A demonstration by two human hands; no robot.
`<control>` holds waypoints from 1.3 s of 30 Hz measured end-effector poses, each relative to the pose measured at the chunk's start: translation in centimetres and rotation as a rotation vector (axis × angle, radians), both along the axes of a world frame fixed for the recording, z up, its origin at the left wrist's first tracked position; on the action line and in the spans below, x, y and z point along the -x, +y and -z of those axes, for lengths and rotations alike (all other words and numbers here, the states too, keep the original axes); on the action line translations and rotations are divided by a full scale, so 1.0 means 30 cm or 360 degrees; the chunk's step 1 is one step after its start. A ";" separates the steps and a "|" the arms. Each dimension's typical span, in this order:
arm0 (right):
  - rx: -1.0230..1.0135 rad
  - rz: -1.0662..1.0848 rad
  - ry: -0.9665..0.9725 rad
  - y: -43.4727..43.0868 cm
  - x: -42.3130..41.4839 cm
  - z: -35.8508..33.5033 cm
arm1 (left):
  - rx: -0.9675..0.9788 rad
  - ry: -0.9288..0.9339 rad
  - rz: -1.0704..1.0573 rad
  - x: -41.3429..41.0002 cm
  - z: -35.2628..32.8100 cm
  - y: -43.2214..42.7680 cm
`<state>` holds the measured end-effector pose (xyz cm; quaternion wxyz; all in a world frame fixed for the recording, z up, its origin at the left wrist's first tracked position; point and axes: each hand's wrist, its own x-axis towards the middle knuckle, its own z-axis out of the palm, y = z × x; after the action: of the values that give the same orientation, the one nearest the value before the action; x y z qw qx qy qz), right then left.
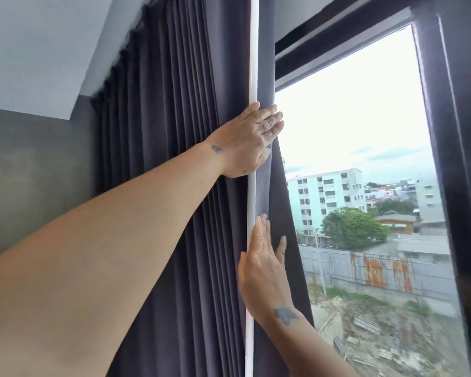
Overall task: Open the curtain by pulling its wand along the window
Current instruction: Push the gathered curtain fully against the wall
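A dark purple-grey curtain [174,186] hangs in tight folds, bunched to the left of the window [365,159]. A white wand [254,50] hangs straight down along the curtain's right edge. My left hand [248,142] reaches in from the left and lies over the wand at mid height. Its fingers hook around the curtain's edge, and the thumb sits below them. My right hand [264,268] is lower down, laid flat on the wand and the curtain fold with its fingers straight and pointing up.
A dark window frame [457,159] runs down the right side and across the top. A grey wall [33,172] stands to the left of the curtain. Buildings and trees show through the glass.
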<state>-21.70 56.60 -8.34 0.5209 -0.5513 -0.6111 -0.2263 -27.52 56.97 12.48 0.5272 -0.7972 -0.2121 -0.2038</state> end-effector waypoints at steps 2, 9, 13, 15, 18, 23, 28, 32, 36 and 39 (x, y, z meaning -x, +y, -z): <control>-0.0019 -0.0010 0.0002 0.045 0.039 -0.002 | 0.0007 0.0001 0.0006 0.031 0.000 0.043; 0.0029 -0.0032 -0.0015 0.156 0.119 0.000 | 0.0034 -0.0001 0.0029 0.114 0.003 0.175; 0.0049 0.0029 0.0000 0.211 0.137 -0.004 | 0.0000 0.0007 0.0047 0.128 0.004 0.221; 0.0050 0.0038 0.0008 0.234 0.142 -0.007 | -0.0024 -0.0013 0.0057 0.130 0.005 0.242; 0.0057 0.0024 0.0022 0.261 0.141 -0.013 | -0.0027 -0.0031 0.0079 0.129 0.003 0.260; 0.0101 -0.0015 0.0030 0.296 0.123 -0.009 | 0.0002 0.0011 0.0017 0.134 0.004 0.307; 0.0134 -0.0136 0.0034 0.352 0.162 0.001 | 0.0029 -0.0046 -0.0081 0.179 0.021 0.394; 0.0108 -0.0192 0.0037 0.446 0.207 -0.001 | 0.0001 -0.0048 -0.0140 0.221 0.019 0.457; 0.0053 -0.0198 0.0017 0.539 0.228 0.004 | 0.0010 -0.0042 -0.0155 0.244 0.016 0.543; 0.0079 -0.0244 0.0014 0.592 0.252 0.005 | 0.0030 -0.0082 -0.0139 0.266 0.024 0.616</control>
<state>-29.25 74.36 -8.48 0.5256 -0.5167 -0.6545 -0.1682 -35.49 75.44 11.76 0.5225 -0.7865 -0.2622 -0.1989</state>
